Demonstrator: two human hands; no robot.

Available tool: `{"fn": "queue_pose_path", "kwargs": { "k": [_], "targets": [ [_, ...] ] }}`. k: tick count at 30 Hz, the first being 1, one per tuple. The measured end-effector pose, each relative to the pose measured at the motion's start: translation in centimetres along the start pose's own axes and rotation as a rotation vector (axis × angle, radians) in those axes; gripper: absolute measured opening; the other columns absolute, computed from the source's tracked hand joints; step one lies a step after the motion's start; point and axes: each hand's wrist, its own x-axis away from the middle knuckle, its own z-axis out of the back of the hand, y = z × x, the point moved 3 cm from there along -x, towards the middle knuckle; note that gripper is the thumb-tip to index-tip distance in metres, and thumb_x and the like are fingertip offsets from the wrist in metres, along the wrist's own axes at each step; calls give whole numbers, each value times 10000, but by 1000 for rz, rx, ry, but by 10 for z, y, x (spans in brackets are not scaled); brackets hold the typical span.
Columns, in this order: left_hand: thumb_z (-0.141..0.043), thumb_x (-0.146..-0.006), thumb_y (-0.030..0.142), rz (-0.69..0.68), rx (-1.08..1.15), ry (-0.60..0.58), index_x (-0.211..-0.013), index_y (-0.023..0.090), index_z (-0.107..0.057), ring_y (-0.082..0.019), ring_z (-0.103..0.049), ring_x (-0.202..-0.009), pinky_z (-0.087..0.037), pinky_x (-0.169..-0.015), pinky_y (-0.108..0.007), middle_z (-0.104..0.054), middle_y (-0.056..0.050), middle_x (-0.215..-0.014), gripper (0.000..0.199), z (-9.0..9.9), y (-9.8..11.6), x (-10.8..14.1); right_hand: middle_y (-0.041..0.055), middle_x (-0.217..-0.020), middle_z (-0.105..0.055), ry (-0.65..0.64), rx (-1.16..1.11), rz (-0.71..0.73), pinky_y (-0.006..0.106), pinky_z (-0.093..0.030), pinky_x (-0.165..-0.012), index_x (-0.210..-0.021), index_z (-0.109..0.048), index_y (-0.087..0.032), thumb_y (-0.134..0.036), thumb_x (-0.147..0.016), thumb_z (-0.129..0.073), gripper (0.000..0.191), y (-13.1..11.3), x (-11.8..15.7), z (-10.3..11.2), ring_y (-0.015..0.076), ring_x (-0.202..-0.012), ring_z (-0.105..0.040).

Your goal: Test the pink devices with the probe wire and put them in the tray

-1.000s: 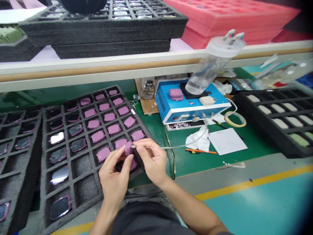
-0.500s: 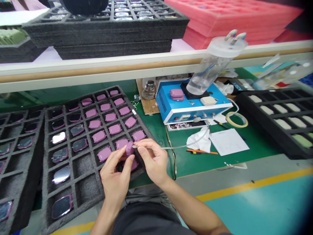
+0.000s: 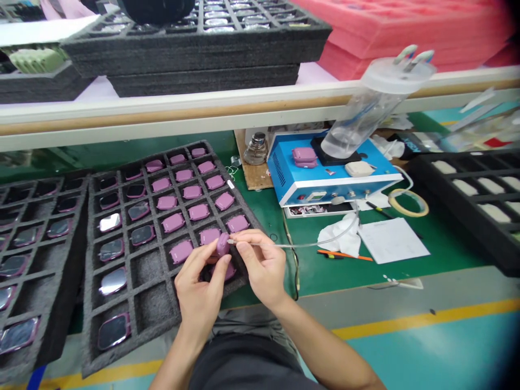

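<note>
Between its thumb and fingers, my left hand (image 3: 201,281) grips a small purple case (image 3: 223,245) on edge above the grey foam tray (image 3: 152,307). My right hand (image 3: 263,265) pinches the end of a thin clear tube (image 3: 303,245), its metal tip at the right side of the case. Whether the tip touches the case is too small to tell. Several purple cases (image 3: 173,222) lie in the tray's right columns, and dark-screened pieces (image 3: 114,330) in its left ones. The tube runs right toward the front of a blue box machine (image 3: 292,170).
A second foam tray (image 3: 52,303) stands at the left. Right of my hands are a crumpled tissue (image 3: 339,235), white paper (image 3: 393,240), a tape roll (image 3: 408,202) and a black tray (image 3: 459,216). A shelf edge (image 3: 203,117) crosses above, holding foam stacks.
The whole view has shifted slightly, so the scene sits further right. Both hands keep the same hold on the purple case and the tube.
</note>
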Motion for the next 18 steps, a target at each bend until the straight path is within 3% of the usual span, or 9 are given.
{"fn": "queue_pose_path", "kwargs": {
  "k": [18],
  "targets": [
    [-758, -877, 275, -21, -29, -10, -1149, 230, -765, -173, -712, -870, -598, -812, -299, -757, -47, -1062, 275, 1, 1, -4, 51, -915, -755, 30, 60, 15, 271, -609, -768, -904, -756, -212, -245, -928, -679, 87, -4, -4, -1, 160, -857, -724]
  ]
}}
